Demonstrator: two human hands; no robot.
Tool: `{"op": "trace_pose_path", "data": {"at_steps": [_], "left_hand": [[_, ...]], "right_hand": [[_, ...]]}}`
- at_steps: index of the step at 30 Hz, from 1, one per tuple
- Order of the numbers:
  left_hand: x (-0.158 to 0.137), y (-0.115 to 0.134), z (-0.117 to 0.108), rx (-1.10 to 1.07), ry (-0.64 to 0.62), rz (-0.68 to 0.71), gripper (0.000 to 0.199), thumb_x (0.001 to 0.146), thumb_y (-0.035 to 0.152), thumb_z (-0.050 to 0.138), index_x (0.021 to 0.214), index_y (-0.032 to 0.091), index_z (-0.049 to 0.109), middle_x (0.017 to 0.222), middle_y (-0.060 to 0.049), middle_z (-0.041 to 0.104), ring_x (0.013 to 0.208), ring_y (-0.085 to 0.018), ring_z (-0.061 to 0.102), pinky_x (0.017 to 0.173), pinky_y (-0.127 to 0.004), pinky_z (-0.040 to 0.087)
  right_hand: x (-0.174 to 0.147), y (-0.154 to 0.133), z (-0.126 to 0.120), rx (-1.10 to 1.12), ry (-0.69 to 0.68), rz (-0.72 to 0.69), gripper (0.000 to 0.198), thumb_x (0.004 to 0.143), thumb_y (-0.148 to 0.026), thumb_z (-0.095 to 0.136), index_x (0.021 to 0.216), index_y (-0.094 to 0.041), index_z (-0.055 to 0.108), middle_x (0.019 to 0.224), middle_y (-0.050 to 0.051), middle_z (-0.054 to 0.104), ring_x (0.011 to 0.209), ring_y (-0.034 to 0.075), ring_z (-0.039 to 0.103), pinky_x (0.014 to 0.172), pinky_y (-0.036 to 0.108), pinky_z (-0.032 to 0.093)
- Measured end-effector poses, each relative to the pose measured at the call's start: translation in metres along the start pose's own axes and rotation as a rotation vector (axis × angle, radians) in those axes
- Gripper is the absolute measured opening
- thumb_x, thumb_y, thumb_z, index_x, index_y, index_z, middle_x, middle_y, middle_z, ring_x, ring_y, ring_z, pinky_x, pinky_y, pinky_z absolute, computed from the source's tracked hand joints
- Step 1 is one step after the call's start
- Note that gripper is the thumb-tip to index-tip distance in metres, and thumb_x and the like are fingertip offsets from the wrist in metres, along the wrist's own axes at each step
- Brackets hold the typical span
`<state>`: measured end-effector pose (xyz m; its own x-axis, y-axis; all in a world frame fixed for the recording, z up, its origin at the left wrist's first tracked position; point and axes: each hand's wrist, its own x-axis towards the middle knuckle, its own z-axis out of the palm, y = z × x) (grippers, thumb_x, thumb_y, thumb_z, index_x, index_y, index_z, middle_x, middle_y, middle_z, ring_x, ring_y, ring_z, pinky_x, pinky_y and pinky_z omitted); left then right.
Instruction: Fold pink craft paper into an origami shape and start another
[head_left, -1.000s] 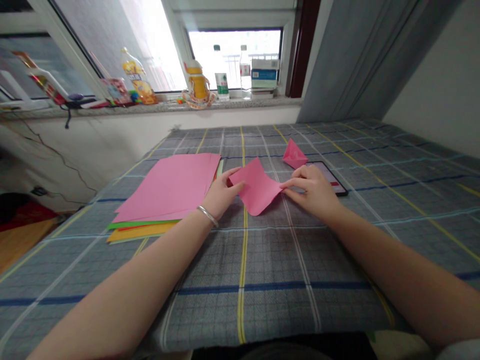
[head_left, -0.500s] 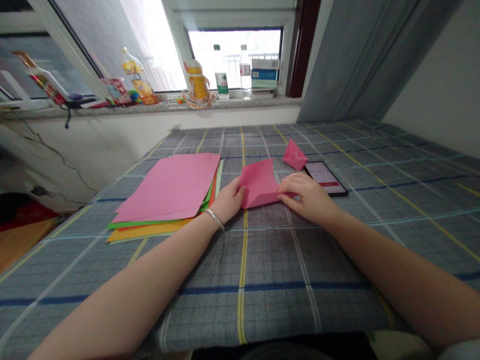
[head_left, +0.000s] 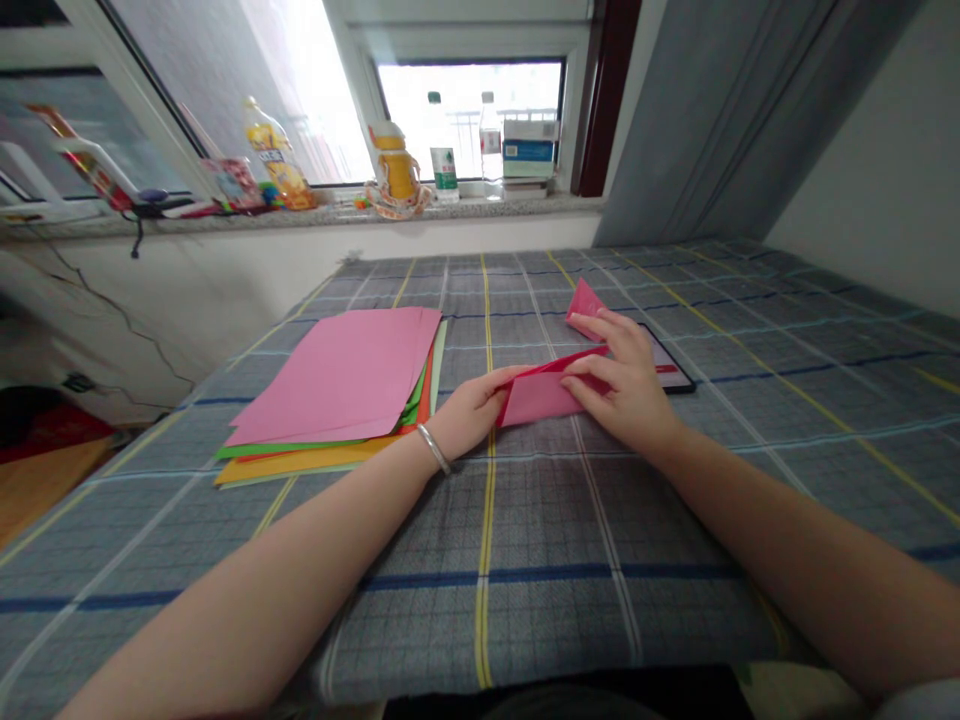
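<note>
Left hand (head_left: pixel 471 410) and right hand (head_left: pixel 631 385) pinch bent pink paper (head_left: pixel 536 397) by opposite edges — plaid cloth (head_left: pixel 551 530) spreads nearside.

This looks like a room in a home: on the speckled windowsill (head_left: pixel 330 214) stand a yellow drinking cup (head_left: pixel 397 172) and an orange drink bottle (head_left: pixel 277 160); right of the windowsill hangs a grey curtain (head_left: pixel 712 110), and below it spreads a plaid cloth (head_left: pixel 420 620).

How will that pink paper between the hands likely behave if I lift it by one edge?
The pink paper looks thin, so it's probably very light. It is doubled over between the left hand and right hand, so it may flop or partly spring open. Its matte surface suggests it likely won't be slippery.
</note>
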<state>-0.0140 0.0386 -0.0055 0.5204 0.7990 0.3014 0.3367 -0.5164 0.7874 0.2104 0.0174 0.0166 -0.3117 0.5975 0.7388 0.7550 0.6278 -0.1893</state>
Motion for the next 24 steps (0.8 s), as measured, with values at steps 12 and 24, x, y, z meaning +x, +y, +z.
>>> {"op": "trace_pose_path", "data": {"at_steps": [12, 24], "left_hand": [[-0.004, 0.015, 0.005, -0.025, 0.007, 0.027, 0.063, 0.096, 0.055, 0.018, 0.116, 0.015, 0.062, 0.109, -0.008, 0.067, 0.100, -0.022, 0.059, 0.096, -0.033, 0.044], [-0.003, 0.010, 0.007, 0.044, 0.107, 0.000, 0.049, 0.098, 0.048, 0.027, 0.104, 0.014, 0.061, 0.095, -0.004, 0.065, 0.089, -0.018, 0.057, 0.083, -0.028, 0.044]], "right_hand": [[-0.002, 0.004, 0.004, -0.029, -0.010, 0.028, 0.022, 0.089, -0.040, 0.055, 0.079, -0.025, 0.068, 0.087, 0.002, 0.070, 0.090, 0.020, 0.058, 0.095, 0.040, 0.035], [-0.001, 0.006, 0.001, -0.054, 0.071, -0.014, 0.014, 0.087, -0.034, 0.058, 0.081, -0.024, 0.066, 0.081, 0.001, 0.070, 0.080, 0.020, 0.058, 0.083, 0.039, 0.037]]}}
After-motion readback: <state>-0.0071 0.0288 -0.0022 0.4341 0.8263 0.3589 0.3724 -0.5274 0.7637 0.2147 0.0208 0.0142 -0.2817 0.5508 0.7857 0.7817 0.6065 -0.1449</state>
